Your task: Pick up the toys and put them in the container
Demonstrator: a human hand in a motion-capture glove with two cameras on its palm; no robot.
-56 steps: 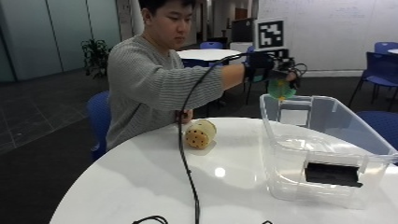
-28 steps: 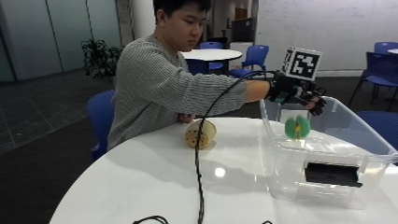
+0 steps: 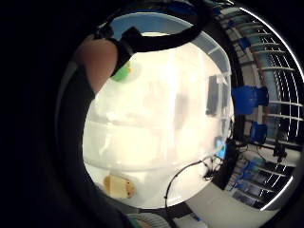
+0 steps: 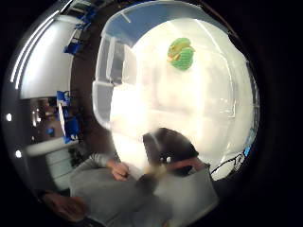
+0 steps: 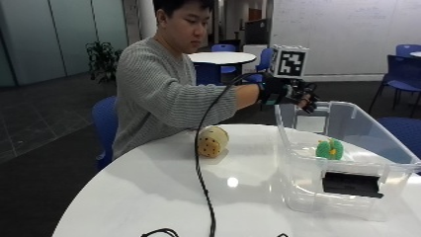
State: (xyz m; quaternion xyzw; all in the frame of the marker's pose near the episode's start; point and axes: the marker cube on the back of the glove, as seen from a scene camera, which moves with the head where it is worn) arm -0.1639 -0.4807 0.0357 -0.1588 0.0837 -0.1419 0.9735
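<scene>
A green toy (image 5: 329, 149) lies on the floor of the clear plastic container (image 5: 299, 197), near its far side. It also shows in the thumb side palm view as the green toy (image 4: 180, 53) and beside a finger in the little finger side view as the green toy (image 3: 122, 72), apart from the palm. My gloved right hand (image 5: 294, 95) hovers over the container's back left corner, its fingers relaxed and holding nothing. A tan spotted toy (image 5: 212, 141) (image 3: 118, 186) rests on the white table (image 5: 145, 197), left of the container.
The container (image 4: 102, 85) stands on the table's right side with a black label (image 5: 352, 183) on its front wall. The person sits behind the table on a blue chair (image 5: 105, 123). More chairs and a table stand behind.
A second ago the hand held the green toy above the container, then lowered it inside. Now the toy lies on the container floor, and the empty hand has drawn back to the corner.
</scene>
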